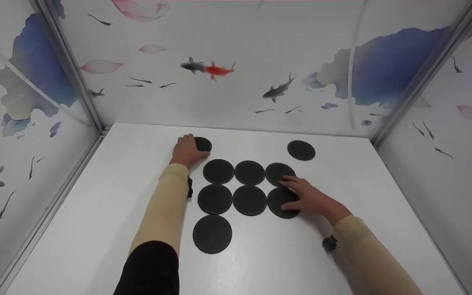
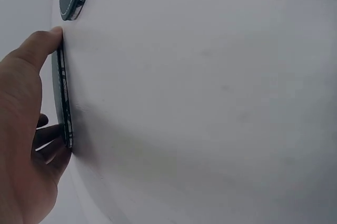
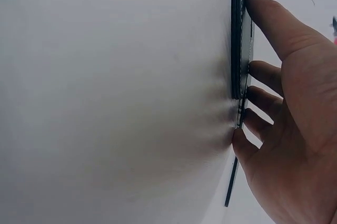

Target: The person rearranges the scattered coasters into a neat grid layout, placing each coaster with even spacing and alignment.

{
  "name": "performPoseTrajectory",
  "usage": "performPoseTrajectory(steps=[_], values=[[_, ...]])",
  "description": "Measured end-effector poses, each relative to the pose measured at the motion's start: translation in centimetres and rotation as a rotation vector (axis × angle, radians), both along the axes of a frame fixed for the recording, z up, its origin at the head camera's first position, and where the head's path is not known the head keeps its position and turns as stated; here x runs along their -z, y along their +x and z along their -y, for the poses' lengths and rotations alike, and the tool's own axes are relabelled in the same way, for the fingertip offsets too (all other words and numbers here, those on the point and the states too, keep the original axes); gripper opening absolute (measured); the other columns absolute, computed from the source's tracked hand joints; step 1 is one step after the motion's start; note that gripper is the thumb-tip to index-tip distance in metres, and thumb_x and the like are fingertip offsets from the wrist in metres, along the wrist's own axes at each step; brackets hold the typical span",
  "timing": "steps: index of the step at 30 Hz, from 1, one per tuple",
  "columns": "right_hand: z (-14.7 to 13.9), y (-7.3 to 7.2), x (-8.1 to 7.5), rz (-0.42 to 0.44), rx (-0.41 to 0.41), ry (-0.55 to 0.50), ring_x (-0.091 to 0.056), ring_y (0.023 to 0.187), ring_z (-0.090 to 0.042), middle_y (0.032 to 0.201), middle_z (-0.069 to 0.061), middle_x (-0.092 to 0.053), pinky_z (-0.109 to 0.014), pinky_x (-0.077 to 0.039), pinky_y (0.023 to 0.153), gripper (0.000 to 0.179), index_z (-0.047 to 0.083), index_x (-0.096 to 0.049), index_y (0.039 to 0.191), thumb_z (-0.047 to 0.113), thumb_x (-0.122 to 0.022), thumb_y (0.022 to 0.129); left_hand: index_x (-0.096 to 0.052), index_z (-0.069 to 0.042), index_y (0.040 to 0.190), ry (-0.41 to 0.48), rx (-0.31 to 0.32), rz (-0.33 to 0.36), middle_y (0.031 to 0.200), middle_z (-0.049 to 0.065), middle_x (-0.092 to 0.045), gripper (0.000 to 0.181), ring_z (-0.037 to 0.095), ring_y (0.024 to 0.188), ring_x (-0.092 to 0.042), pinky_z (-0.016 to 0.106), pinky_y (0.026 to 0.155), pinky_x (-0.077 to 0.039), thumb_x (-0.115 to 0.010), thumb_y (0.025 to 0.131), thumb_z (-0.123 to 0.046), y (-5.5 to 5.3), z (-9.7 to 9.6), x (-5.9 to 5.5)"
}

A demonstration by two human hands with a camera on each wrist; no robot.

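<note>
At the far left of the table, my left hand (image 1: 187, 150) holds a round black coaster (image 1: 203, 144). In the left wrist view its thumb and fingers span opposite edges of that stitched-edge coaster (image 2: 60, 90), which lies flat. My right hand (image 1: 307, 198) rests with spread fingers over the right end of a coaster grid. Its thumb is on the lower right coaster (image 1: 280, 203), while its fingertips reach the upper right coaster (image 1: 277, 172). From the right wrist, the fingers (image 3: 266, 74) appear bent lightly against the coasters' top and edge.
Left of the right hand, several more coasters lie in two touching rows, among them a middle coaster (image 1: 250, 200). A single coaster (image 1: 212, 234) sits below the left column, another coaster (image 1: 301, 150) at the back right. Printed walls (image 1: 236, 102) enclose the white table (image 1: 260, 254).
</note>
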State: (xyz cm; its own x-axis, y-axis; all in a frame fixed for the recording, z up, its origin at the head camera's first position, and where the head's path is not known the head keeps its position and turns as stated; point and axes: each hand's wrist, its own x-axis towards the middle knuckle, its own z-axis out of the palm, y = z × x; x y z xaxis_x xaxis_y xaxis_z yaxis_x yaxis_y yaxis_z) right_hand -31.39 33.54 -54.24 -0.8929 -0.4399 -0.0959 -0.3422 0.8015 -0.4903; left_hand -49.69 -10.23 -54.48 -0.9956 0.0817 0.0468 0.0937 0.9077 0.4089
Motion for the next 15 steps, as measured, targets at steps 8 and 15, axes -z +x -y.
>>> performPoseTrajectory(steps=[8,15], values=[[0.13,0.26,-0.11,-0.001,0.0,0.005,-0.02,0.152,-0.031,0.166,0.0,-0.024,-0.054,-0.027,0.118,0.09,0.022,-0.043,0.155,0.06,-0.078,0.081,-0.035,0.008,0.149,-0.054,-0.004,-0.048,0.141,0.028,-0.042,0.107,0.043,0.132,-0.039,0.054,0.11,-0.037,-0.072,0.076,-0.061,-0.16,-0.23,0.4],[0.16,0.39,-0.34,0.001,0.009,0.0,-0.02,0.152,-0.031,0.166,-0.001,-0.024,-0.053,-0.026,0.119,0.089,0.022,-0.043,0.155,0.059,-0.078,0.081,-0.048,0.013,0.137,-0.108,-0.015,-0.06,0.138,0.031,-0.041,0.101,0.044,0.128,-0.04,0.055,0.104,-0.04,-0.071,0.075,-0.064,0.27,-0.38,-0.06]])
